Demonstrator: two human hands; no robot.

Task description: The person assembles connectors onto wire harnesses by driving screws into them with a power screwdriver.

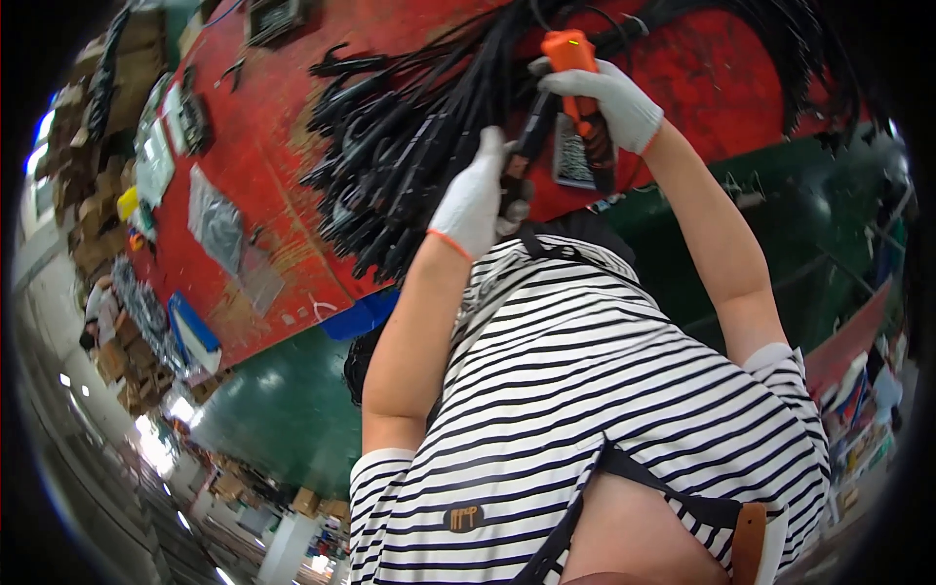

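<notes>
My left hand (470,207), in a white glove with an orange cuff, is closed around a black elongated plastic part (529,134). Its upper end reaches close to the fingers of my right hand (624,105). That hand, gloved the same way, grips an orange and black power screwdriver (569,51). Below the tool, near my body, lies a small dark tray of screws (573,156). A large bundle of black cables (390,166) with thick black ends is spread to the left of my hands. Whether the screwdriver touches the part is unclear.
The red worktable (263,185) has worn patches. Clear plastic bags (215,219) lie on its left side, and a metal box of small parts (276,19) sits at the far left. A blue bin (363,314) is at the near edge. More black cables (809,58) hang at the right.
</notes>
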